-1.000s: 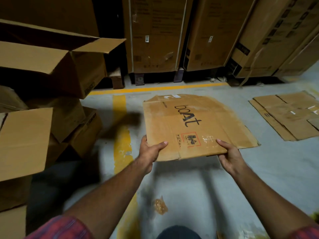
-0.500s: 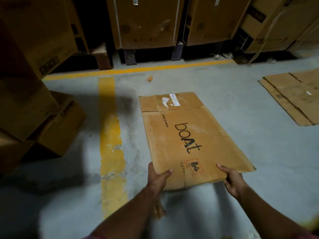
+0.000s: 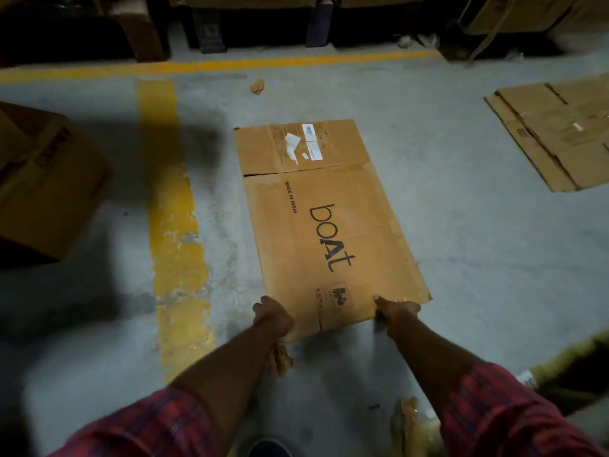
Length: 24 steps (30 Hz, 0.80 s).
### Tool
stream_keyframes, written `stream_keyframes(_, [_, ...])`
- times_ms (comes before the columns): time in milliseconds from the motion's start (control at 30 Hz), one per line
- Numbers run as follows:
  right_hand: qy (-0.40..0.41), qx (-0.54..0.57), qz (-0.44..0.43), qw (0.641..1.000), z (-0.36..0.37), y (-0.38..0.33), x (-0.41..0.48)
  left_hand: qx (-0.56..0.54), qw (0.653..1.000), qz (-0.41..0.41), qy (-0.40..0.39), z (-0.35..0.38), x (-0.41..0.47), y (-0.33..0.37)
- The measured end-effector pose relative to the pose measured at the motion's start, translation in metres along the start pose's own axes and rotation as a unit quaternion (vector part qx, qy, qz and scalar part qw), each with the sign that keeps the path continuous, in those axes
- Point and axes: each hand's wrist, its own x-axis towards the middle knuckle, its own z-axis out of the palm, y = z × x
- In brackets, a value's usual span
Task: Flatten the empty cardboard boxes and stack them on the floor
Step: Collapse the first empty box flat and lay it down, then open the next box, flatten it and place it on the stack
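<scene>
Concrete floor (image 3: 478, 265), grey and scuffed, fills most of the frame. A painted yellow stripe (image 3: 173, 225) runs down its left-centre to meet a yellow line (image 3: 230, 65) crossing near the top.

At the centre lies the flattened box (image 3: 329, 219), a long brown sheet printed "boat" and "MADE IN INDIA". Its far end lies toward the upper middle and its near edge is at the lower centre. It looks flat against the floor, though whether the near edge is raised a little cannot be told.

At the right edge, well apart from it, a stack of flattened cardboard (image 3: 553, 136) lies on the floor. At the left edge stands an upright carton (image 3: 46, 183), partly in shadow.

Both hands grip the near edge of the flattened box. The left hand (image 3: 272, 316) is curled round the lower left corner. The right hand (image 3: 397, 311) is at the lower right corner, with the thumb on top and the fingers tucked beneath (out of sight). Red checked sleeves (image 3: 514, 420) fill the bottom corners.

A white label (image 3: 311, 141) sits on the box's far flap. A small cardboard scrap (image 3: 257, 86) lies on the floor just below the yellow line.
</scene>
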Motion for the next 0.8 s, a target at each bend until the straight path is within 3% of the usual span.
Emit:
stream_keyframes(200, [0.047,-0.055,-0.006,0.997,0.012,-0.006,-0.015,0.035,0.999,0.008,-0.023,0.002,0.005,-0.002])
stream_keyframes(267, [0.015,-0.131,-0.046,0.99,0.02,-0.009,-0.02,0.017,1.0,0.017,-0.008,-0.011,-0.002,0.003])
stream_keyframes(367, [0.002,-0.29,-0.137,0.947,0.034,-0.027,-0.056,-0.011,0.995,0.099,0.019,-0.044,-0.029,0.008])
stream_keyframes(467, [-0.083,-0.325,-0.24,0.911,0.058,-0.041,-0.111,-0.038,0.982,0.183,0.028,-0.09,-0.061,-0.001])
stream_keyframes(633, [-0.234,-0.281,-0.331,0.87,0.105,-0.057,-0.222,-0.017,0.951,0.278,0.135,-0.205,-0.134,-0.038])
stream_keyframes(800, [-0.333,-0.259,-0.408,0.809,0.136,-0.061,-0.357,-0.01,0.932,0.269,0.243,-0.3,-0.208,-0.112])
